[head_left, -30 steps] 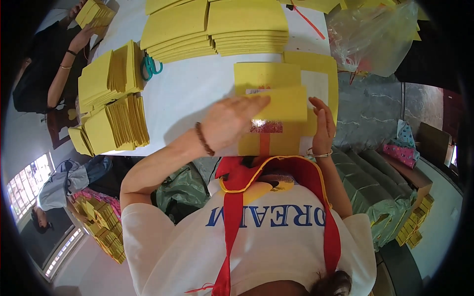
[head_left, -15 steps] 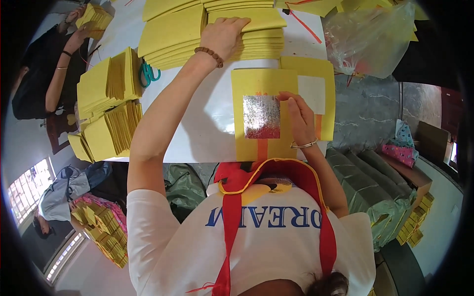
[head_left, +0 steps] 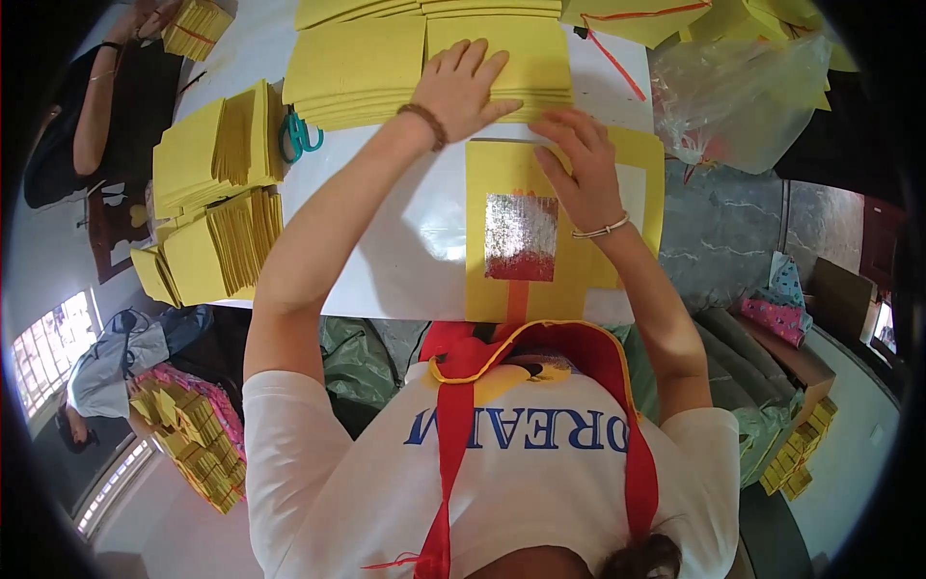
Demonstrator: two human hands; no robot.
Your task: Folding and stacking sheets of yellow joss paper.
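My left hand (head_left: pixel 465 93) lies with its fingers spread on the right part of a wide stack of folded yellow paper (head_left: pixel 357 60). Just in front of that stack's edge, my right hand (head_left: pixel 585 174) hovers with fingers stretched and thumb apart, holding nothing I can see. Below it is a yellow sheet (head_left: pixel 486 174) bearing a silver foil square (head_left: pixel 521 224), whose lower part looks red, and an orange strip (head_left: pixel 518 301). Partly under that sheet, to the right, is another yellow sheet (head_left: pixel 648 150) with a white square, half hidden by my hand.
Teal-handled scissors (head_left: pixel 303 136) lie beside fanned yellow bundles (head_left: pixel 193 154) on the left. A clear plastic bag (head_left: pixel 743 96) hangs at the table's right edge. Another person's arm (head_left: pixel 94 121) shows at the far left, near a tied yellow bundle (head_left: pixel 196 29).
My left hand has gone from resting across the raised top paper to lying flat with spread fingers. My right hand has moved up from beside the foil square toward the stack's edge.
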